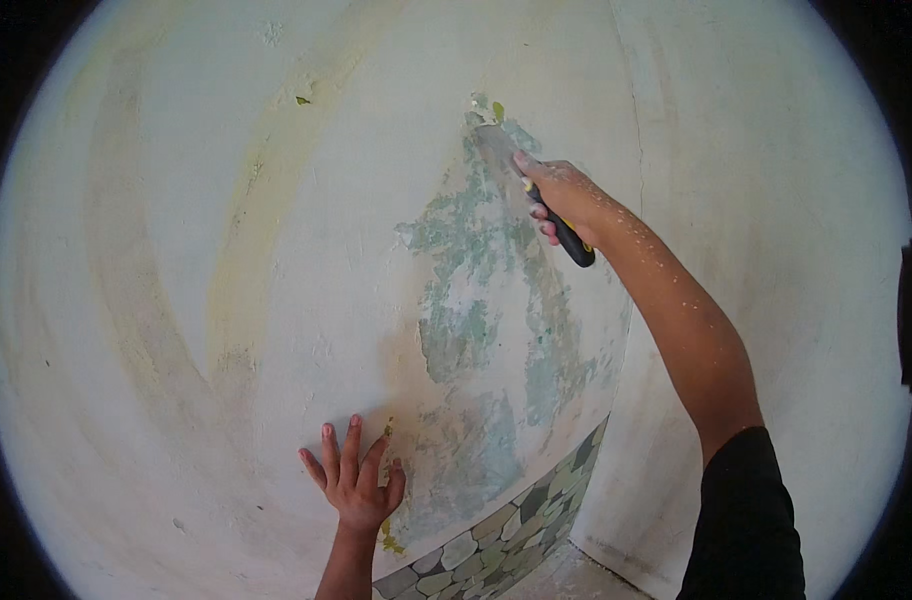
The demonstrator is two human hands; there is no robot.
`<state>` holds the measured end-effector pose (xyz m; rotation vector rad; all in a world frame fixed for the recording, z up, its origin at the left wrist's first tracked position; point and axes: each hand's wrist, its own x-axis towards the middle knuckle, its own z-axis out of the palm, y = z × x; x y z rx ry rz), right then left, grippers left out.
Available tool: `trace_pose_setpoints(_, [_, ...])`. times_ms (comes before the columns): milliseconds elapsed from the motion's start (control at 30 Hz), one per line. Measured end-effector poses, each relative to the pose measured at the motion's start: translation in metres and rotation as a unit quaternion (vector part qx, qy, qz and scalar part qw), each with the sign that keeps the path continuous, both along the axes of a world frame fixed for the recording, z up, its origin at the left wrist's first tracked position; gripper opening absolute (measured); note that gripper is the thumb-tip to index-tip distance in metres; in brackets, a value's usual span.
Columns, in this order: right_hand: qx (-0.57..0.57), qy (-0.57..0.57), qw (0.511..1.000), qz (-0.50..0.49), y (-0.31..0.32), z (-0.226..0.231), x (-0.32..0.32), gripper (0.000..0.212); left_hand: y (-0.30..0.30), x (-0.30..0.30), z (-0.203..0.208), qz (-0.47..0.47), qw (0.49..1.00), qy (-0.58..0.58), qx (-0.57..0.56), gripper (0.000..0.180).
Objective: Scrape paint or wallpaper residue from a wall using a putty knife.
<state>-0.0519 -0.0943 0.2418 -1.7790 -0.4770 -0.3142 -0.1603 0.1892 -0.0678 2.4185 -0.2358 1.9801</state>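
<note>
My right hand (561, 200) grips the black and yellow handle of a putty knife (500, 150). Its metal blade lies against the wall at the upper end of a scraped patch (466, 290), where green-blue shows through the white coat. Beside the blade tip is a small yellow-green spot (498, 112). My left hand (358, 485) rests on the white wall (306, 300), fingers spread, to the left of the patch's lower part. Pale flecks dot my right hand and forearm.
A stone-patterned band (496, 540) runs along the wall's bottom edge. To the right, a corner meets a second pale wall (756, 320). Yellowish and brownish streaks (251, 220) cross the left part. A bit of floor (576, 575) shows below. Something dark (910, 315) stands at the far right.
</note>
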Motion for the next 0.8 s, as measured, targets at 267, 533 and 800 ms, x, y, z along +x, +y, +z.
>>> trace_pose_setpoints(267, [0.036, -0.008, 0.999, 0.026, 0.016, 0.025, 0.016, 0.043, -0.001, 0.002, 0.001, -0.014, 1.0, -0.005, 0.009, 0.025])
trace_pose_setpoints(533, [0.007, -0.012, 1.0, 0.025, 0.003, 0.017, -0.008, 0.044, 0.002, 0.0, -0.001, -0.005, 1.0, 0.005, 0.004, 0.024])
trace_pose_setpoints(800, [-0.038, 0.019, 0.999, -0.004, 0.019, 0.003, -0.011, 0.045, -0.001, -0.001, 0.003, -0.014, 1.0, 0.01, -0.003, 0.024])
